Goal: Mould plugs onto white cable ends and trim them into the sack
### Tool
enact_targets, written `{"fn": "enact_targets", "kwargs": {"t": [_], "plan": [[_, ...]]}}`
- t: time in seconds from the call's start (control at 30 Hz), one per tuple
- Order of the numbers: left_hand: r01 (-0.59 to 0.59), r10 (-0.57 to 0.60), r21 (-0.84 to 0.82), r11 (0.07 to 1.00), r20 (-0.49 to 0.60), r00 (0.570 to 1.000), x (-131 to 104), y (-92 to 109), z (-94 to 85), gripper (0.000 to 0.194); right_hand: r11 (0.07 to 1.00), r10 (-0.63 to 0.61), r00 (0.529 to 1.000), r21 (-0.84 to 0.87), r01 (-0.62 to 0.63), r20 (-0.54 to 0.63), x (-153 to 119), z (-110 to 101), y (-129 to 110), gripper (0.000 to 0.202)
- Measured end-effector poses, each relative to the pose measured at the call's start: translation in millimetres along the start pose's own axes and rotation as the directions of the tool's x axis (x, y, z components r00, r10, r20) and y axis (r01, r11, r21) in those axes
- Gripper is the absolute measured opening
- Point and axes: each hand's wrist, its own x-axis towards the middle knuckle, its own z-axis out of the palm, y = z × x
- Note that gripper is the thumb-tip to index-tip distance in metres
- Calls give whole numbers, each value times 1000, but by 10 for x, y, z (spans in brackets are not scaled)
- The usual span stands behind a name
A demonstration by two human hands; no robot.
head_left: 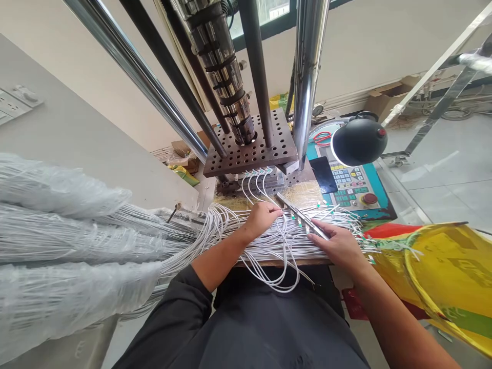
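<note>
My right hand grips the near end of a narrow metal bar, which slants up and left above the cables. Small green-and-white cable ends sit along that bar. My left hand is pinched near the bar's far end, at white cables that loop down past the bench edge. A thick layer of white cables lies under both hands. Just beyond, several cables run into a metal block beneath the perforated press plate, with green-and-white ends in a row on it.
Plastic-wrapped cable bundles fill the left side. A control panel with a red button stands at right, below a black lamp. A yellow bag is at lower right. Chrome columns flank the press.
</note>
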Motion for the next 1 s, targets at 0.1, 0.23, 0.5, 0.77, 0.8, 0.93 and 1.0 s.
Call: {"fn": "enact_targets", "kwargs": {"t": [0.1, 0.23, 0.5, 0.77, 0.8, 0.93, 1.0], "plan": [[-228, 217, 361, 904, 71, 974, 46, -17, 18, 18, 1000, -14, 1000, 12, 14, -10, -3, 3, -5, 58], [-350, 306, 583, 733, 176, 936, 53, -34, 81, 27, 999, -24, 999, 31, 24, -22, -10, -1, 2, 56], [-362, 296, 658, 660, 215, 931, 66, 42, 121, 27, 999, -28, 999, 36, 29, -29, -14, 10, 0, 55], [-388, 289, 729, 564, 266, 920, 30, 152, 135, 26, 999, -31, 999, 33, 31, -15, -8, -12, -15, 54], [-389, 291, 740, 549, 267, 919, 23, 168, 140, 24, 999, -33, 999, 36, 34, -17, -9, -12, -14, 53], [-397, 307, 766, 506, 271, 912, -1, 206, 161, 21, 997, -50, 998, 57, 52, -36, -12, -6, -10, 50], [-408, 328, 769, 492, 270, 905, -8, 195, 169, 21, 997, -47, 998, 59, 50, -41, -14, -4, -8, 50]]}}
